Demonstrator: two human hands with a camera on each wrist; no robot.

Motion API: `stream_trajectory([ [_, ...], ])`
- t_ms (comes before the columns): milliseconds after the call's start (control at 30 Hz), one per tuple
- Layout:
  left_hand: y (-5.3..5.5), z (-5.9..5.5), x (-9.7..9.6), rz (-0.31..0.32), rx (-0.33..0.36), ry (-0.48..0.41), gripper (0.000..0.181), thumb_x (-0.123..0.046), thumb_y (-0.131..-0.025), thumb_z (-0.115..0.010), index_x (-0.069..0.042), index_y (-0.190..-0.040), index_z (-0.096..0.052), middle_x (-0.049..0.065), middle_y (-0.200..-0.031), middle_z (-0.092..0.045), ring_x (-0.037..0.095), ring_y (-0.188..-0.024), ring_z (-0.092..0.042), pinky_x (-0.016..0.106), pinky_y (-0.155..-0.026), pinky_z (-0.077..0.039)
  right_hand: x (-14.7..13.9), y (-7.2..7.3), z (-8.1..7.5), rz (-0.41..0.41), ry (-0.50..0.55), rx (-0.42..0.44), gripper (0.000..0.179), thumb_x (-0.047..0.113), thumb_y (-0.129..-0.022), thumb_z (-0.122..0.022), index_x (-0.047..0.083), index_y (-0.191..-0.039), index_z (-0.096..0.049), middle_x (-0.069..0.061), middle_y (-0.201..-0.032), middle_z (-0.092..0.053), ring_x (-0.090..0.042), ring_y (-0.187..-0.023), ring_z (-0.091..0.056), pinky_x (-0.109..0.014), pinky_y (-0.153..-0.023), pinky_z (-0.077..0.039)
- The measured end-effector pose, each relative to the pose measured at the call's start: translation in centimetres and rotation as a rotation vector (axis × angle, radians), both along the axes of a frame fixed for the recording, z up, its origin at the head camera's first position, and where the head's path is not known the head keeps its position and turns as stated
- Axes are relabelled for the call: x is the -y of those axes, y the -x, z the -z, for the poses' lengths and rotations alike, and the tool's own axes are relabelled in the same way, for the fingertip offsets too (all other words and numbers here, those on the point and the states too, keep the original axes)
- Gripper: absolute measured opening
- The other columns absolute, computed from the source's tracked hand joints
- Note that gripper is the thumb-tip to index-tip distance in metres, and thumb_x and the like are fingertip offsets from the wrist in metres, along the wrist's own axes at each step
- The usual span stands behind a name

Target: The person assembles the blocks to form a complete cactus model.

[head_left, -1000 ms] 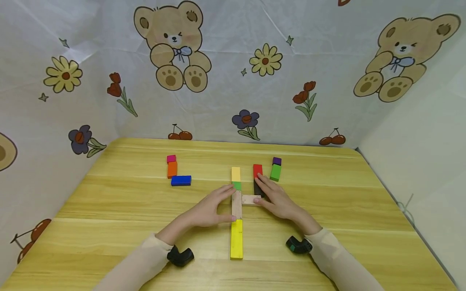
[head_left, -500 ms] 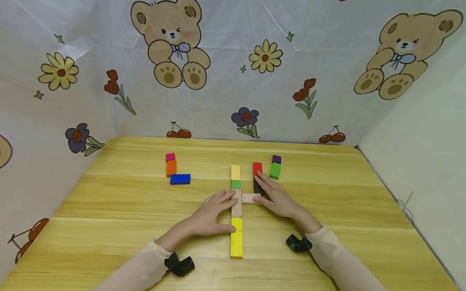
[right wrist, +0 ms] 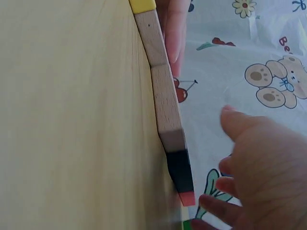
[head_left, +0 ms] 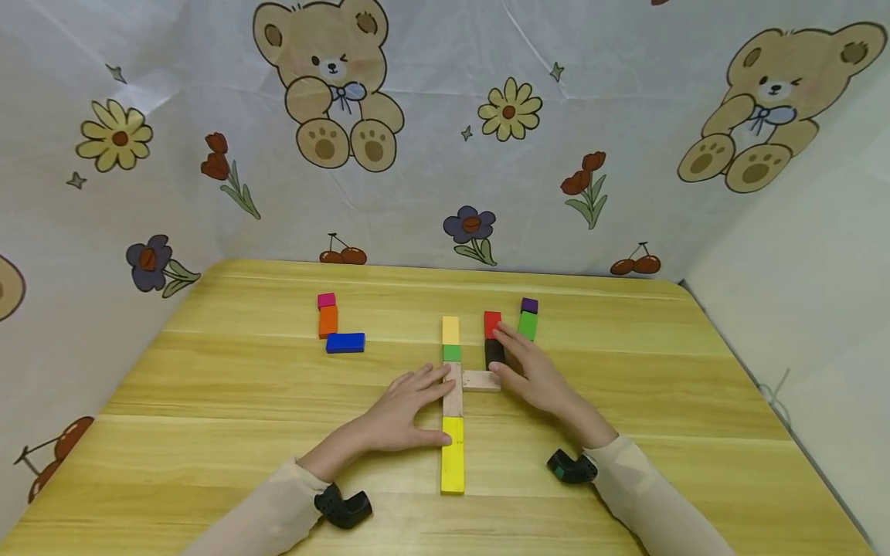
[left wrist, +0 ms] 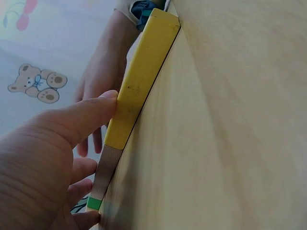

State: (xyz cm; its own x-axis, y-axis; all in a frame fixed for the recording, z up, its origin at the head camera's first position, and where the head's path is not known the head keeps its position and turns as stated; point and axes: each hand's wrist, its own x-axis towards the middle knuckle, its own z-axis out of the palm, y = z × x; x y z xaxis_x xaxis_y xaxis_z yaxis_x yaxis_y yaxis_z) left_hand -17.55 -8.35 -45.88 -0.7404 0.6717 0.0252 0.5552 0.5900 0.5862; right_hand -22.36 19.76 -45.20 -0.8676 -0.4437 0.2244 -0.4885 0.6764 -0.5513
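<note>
A column of blocks runs up the table's middle: a long yellow block [head_left: 453, 467], a plain wooden block [head_left: 454, 403], a small green block [head_left: 452, 353] and a pale yellow block [head_left: 450, 330]. My left hand [head_left: 399, 415] rests on it from the left, thumb on the yellow block, fingertips on the wooden one. To the column's right a second wooden block [head_left: 480, 381] lies crosswise, with a black block [head_left: 494, 352] and a red block [head_left: 492, 321] lined up behind it. My right hand [head_left: 538, 377] hovers just above these; in the right wrist view it is apart from them, holding nothing.
At the back left lie a pink block [head_left: 326, 300], an orange block [head_left: 328, 322] and a blue block [head_left: 345, 343]. A purple block [head_left: 529, 305] and a green block [head_left: 528, 324] sit back right. Patterned cloth [head_left: 431, 177] hangs behind the table.
My left hand has slid nearer, its thumb now on the yellow block and fingers off the small green one. My right hand has come off the black and red blocks, slightly rightward.
</note>
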Motion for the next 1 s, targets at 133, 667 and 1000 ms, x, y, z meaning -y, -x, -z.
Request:
stream_trajectory([
  [133,0.1,0.1,-0.1,0.000,-0.006,-0.001,0.083,-0.052,-0.086,-0.068,-0.014,-0.152,-0.036,0.000,-0.164,-0.017,0.030,-0.152,-0.011,0.053,-0.121,-0.010,-1.1,1.0,-0.5,0.081,0.056,-0.131,0.058,0.021,-0.093,-0.067,0.000,-0.143,-0.047,-0.020,-0.148,-0.043,-0.040,-0.136,-0.041,-0.058,-0.109,-0.036],
  [667,0.0,0.3,0.1,-0.004,-0.002,-0.009,0.083,-0.053,-0.086,-0.068,-0.015,-0.152,-0.036,-0.001,-0.164,-0.017,0.029,-0.152,-0.011,0.054,-0.120,-0.011,-5.5,5.2,0.8,0.253,0.050,0.023,0.071,0.024,-0.085,-0.077,-0.002,-0.144,-0.045,-0.027,-0.131,-0.047,-0.041,-0.109,-0.051,-0.055,-0.091,-0.046],
  [1000,0.0,0.3,0.1,0.001,-0.005,-0.014,0.083,-0.052,-0.086,-0.068,-0.014,-0.152,-0.036,0.000,-0.164,-0.018,0.030,-0.152,-0.011,0.055,-0.120,-0.011,-5.6,5.3,1.2,0.274,0.027,0.086,0.067,0.027,-0.088,-0.074,-0.003,-0.142,-0.047,-0.027,-0.135,-0.050,-0.042,-0.120,-0.045,-0.056,-0.097,-0.041],
])
